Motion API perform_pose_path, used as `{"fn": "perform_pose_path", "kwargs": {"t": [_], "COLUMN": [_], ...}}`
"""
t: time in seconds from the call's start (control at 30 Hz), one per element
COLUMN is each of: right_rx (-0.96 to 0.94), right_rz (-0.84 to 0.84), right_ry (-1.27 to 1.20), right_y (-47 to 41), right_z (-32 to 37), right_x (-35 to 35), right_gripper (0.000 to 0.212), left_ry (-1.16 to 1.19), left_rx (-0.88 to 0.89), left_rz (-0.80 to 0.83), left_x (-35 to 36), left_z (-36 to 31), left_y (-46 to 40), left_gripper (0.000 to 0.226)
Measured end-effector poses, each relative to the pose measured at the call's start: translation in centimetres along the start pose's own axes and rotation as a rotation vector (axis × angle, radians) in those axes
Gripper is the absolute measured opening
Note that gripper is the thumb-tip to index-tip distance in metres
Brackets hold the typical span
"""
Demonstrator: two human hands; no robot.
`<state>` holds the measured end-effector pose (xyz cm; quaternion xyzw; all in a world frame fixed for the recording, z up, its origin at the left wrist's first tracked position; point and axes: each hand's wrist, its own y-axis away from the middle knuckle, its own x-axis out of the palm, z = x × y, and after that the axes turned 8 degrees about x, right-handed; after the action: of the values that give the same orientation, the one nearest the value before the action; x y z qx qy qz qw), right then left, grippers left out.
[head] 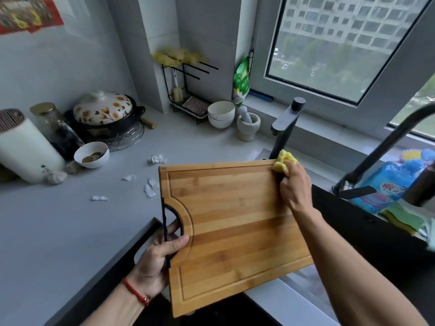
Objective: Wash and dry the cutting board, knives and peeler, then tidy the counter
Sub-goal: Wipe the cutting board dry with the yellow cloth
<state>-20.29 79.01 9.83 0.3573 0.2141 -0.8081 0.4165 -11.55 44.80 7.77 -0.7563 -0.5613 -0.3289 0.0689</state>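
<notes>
Over the sink edge, the cutting board point(235, 231) is held tilted off the counter point(58, 220). Left hand point(157, 260) is clamped on its handle cutout, thumb on top, fingers thru the hole. Right hand point(294, 187) is closed round a yellow cloth point(283, 162), pressing it on the far corner. Risk: hard wiping at that corner levers vs. a one-handed grip; the board could twist, slip & drop into the sink, or hit the faucet point(282, 128) just behind.
</notes>
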Motion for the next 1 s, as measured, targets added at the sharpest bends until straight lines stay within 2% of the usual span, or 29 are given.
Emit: {"fn": "perform_pose_path", "kwargs": {"t": [0.1, 0.2, 0.27, 0.3, 0.33, 0.43, 0.5, 0.53, 0.57, 0.63, 0.77, 0.83, 0.87, 0.9, 0.93, 0.97, 1.0], "right_rx": [-0.14, -0.517, -0.781, -0.803, -0.734, -0.29, -0.074, -0.031, -0.03, -0.162, -0.684, -0.912, -0.971, -0.955, -0.845, -0.655, -0.447], "right_rz": [0.167, 0.423, 0.472, 0.446, 0.388, 0.177, 0.152, 0.15, 0.163, 0.207, 0.423, 0.5, 0.473, 0.404, 0.323, 0.244, 0.186], "right_ry": [-0.129, -0.128, -0.098, -0.1, -0.096, -0.029, 0.0, -0.011, -0.036, -0.08, -0.113, -0.116, -0.084, -0.048, -0.031, -0.032, -0.03], "right_y": [5.5, 13.8, 16.0, 14.9, 13.1, 5.9, 2.8, 2.8, 3.9, 8.3, 18.0, 18.0, 16.7, 15.2, 13.4, 11.4, 9.2], "right_z": [3.6, 6.5, 5.9, 4.8, 3.4, -1.3, -3.3, -3.3, -2.7, -0.8, 3.0, 1.9, 0.5, -1.1, -2.9, -4.6, -5.8], "right_x": [2.7, 6.1, 6.5, 5.9, 5.0, 1.6, -0.3, -0.5, -0.2, 1.2, 4.2, 3.9, 3.3, 2.4, 1.5, 0.4, -0.6], "right_gripper": [0.049, 0.069, 0.071, 0.068, 0.064, 0.052, 0.053, 0.052, 0.05, 0.044, 0.047, 0.045, 0.043, 0.04, 0.034, 0.033, 0.04], "left_ry": [-0.024, 0.033, 0.093, 0.103, 0.09, 0.014, -0.014, -0.027, -0.031, -0.017, 0.082, 0.123, 0.114, 0.083, 0.039, 0.006, -0.014], "left_rx": [0.025, 0.05, 0.041, 0.035, 0.046, 0.095, 0.131, 0.143, 0.15, 0.144, 0.095, 0.096, 0.099, 0.104, 0.111, 0.123, 0.135], "left_rz": [0.014, -0.054, -0.121, -0.125, -0.123, -0.125, -0.122, -0.123, -0.131, -0.168, -0.225, -0.236, -0.231, -0.227, -0.225, -0.214, -0.203], "left_x": [0.3, 0.8, 0.8, 0.8, 0.6, 0.4, 0.7, 0.8, 0.9, 0.9, 0.8, 0.5, 0.3, 0.2, 0.0, 0.0, 0.0], "left_z": [-0.2, 0.8, 1.4, 1.6, 1.6, 0.9, 0.4, 0.3, 0.2, 0.2, 1.1, 1.2, 1.0, 0.8, 0.5, 0.2, -0.1], "left_y": [-0.9, -1.8, -1.8, -1.8, -1.8, -1.9, -1.8, -1.8, -1.9, -2.4, -3.5, -3.7, -3.7, -3.6, -3.5, -3.5, -3.5], "left_gripper": [0.053, 0.044, 0.036, 0.037, 0.041, 0.045, 0.046, 0.046, 0.046, 0.046, 0.049, 0.049, 0.048, 0.047, 0.045, 0.043, 0.042]}}
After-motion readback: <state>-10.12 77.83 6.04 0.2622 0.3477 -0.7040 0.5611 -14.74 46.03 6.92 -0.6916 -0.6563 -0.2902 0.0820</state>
